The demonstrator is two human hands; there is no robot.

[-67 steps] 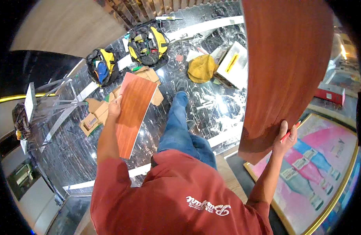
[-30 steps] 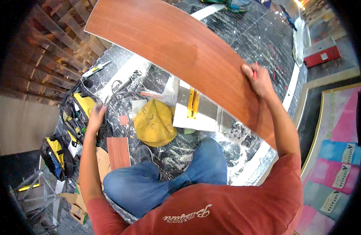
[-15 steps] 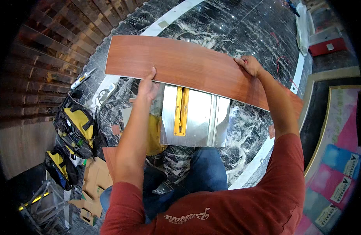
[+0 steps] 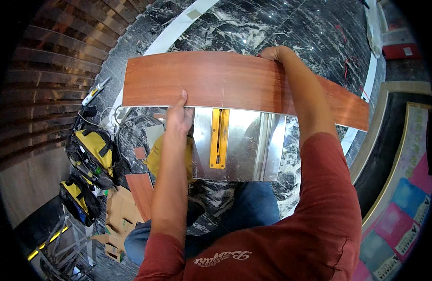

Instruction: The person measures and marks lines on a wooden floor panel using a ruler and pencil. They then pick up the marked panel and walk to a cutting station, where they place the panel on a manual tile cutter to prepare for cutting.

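Observation:
A long reddish-brown wood-look plank (image 4: 202, 75) lies crosswise in front of me, over the far part of a silver metal saw table (image 4: 241, 150). The table has a yellow slotted insert (image 4: 219, 157), whose far end the plank covers. My left hand (image 4: 180, 117) holds the plank's near edge, thumb on top and the other fingers under it. My right hand (image 4: 273, 53) is closed over the far edge, right of the middle; its fingertips are partly hidden. A thin line crosses the plank's face, roughly above the insert.
On the left stand black-and-yellow tool bags (image 4: 94, 147), a caulking gun (image 4: 96, 91) and torn cardboard (image 4: 117, 215). A plank offcut (image 4: 141, 192) lies beside my left forearm. A framed colourful panel (image 4: 398, 210) is at the right, a slatted wall (image 4: 52, 84) at the left.
The plank has levelled out, its right part swinging nearer the line of the table. My right hand has moved left along its far edge; my left hand still holds the near edge.

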